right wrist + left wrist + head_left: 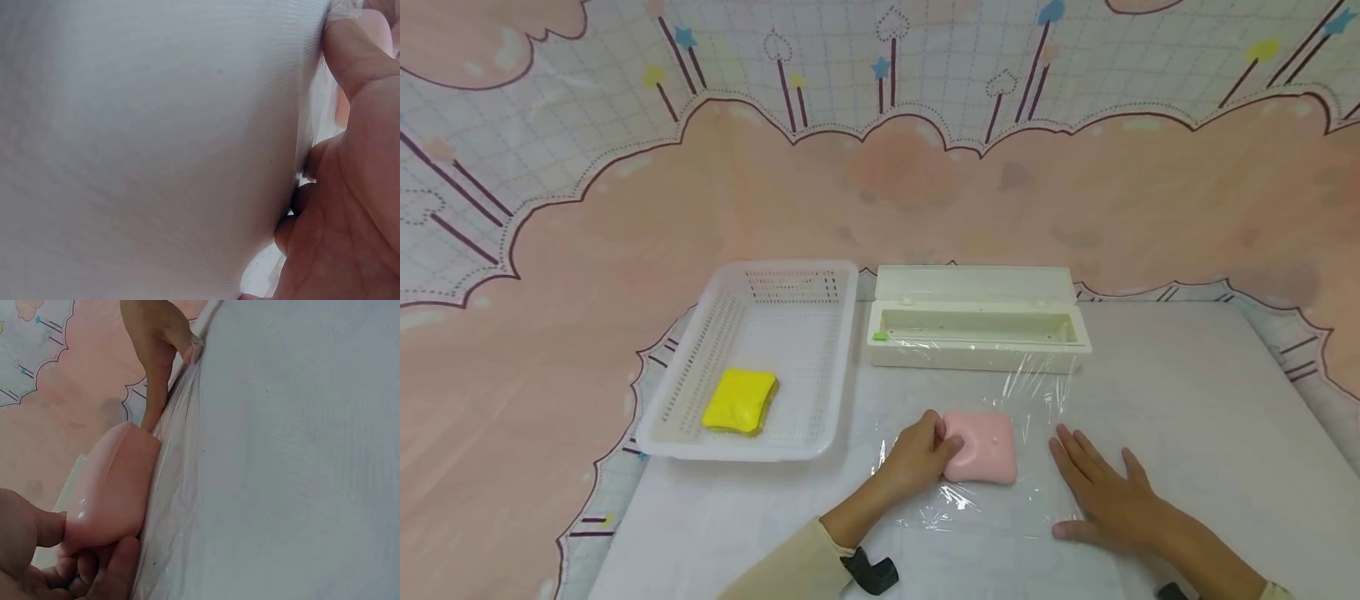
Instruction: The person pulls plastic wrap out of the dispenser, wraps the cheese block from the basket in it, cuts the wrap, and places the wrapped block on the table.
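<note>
My left hand (919, 454) pinches the left edge of a pink, square, pillow-like block (981, 450), thumb on top and fingers beneath, as the left wrist view also shows. The block (112, 487) sits over a sheet of clear cling film (1033, 500) spread on the white table. To the right, my right hand (1112, 504) lies with fingers stretched out at the film's right edge. In the left wrist view the right thumb (190, 350) touches the film. Behind the block, a pale cling film dispenser box (977, 358) has its lid raised, film running out over its front.
A white perforated basket (658, 429) stands at the left, holding a yellow square block (739, 402). A small green slider (880, 337) sits on the dispenser's front left edge. A patterned cloth (925, 200) hangs behind the white-covered table (1187, 375).
</note>
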A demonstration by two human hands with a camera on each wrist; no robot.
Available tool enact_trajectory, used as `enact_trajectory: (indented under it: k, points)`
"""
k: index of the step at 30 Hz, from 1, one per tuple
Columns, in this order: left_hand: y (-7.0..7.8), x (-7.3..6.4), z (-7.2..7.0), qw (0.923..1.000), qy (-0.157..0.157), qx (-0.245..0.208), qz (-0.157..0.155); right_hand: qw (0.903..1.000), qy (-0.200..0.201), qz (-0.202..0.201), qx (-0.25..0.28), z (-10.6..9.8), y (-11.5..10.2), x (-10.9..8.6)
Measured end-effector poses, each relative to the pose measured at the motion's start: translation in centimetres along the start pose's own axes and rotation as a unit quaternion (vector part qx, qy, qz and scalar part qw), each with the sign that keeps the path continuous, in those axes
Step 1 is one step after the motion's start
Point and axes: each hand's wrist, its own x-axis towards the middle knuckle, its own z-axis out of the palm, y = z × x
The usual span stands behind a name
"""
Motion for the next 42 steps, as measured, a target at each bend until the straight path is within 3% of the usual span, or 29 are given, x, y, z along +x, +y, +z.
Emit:
enact_trajectory:
  k: [7,13,17,22,26,29,34,38,40,42]
  points:
    - [-0.1,-0.2,-0.3,0.9993,-0.023,0.022,-0.019,0.9977,0.038,-0.013,-0.054,0.1,0.0,-0.5]
    - [-0.3,-0.3,-0.1,0.9992,-0.023,0.03,-0.009,0.9967,0.048,-0.009,-0.064,0.4,0.2,-0.9]
    - [-0.4,-0.3,0.2,0.9991,-0.021,0.036,-0.001,0.9975,0.048,-0.005,-0.051,0.7,0.5,-1.2]
    - [-0.3,-0.2,0.3,0.9989,-0.013,0.046,-0.002,0.999,0.041,-0.008,0.013,0.3,1.2,-1.5]
    - [-0.1,-0.1,0.1,0.9986,-0.009,0.051,-0.011,0.9991,0.04,-0.01,0.009,-0.5,1.9,-1.7]
    - [0.2,-0.2,-0.2,0.9982,-0.009,0.054,-0.024,0.9932,0.1,-0.054,-0.026,-1.0,2.3,-1.9]
    - [0.4,-1.7,-2.1,0.9966,-0.026,0.072,-0.03,0.9661,0.203,-0.156,-0.033,-1.1,2.3,-1.8]
    - [-0.3,-3.6,-4.0,0.9911,-0.07,0.111,0.021,0.9505,0.203,-0.235,-0.002,-0.7,2.0,-1.4]
    - [-0.7,-4.5,-4.9,0.9849,-0.091,0.137,0.053,0.9423,0.192,-0.274,0.009,-0.4,2.0,-1.1]
    - [-1.2,-5.3,-5.6,0.9775,-0.111,0.163,0.076,0.9411,0.175,-0.289,0.017,-0.2,2.0,-0.8]
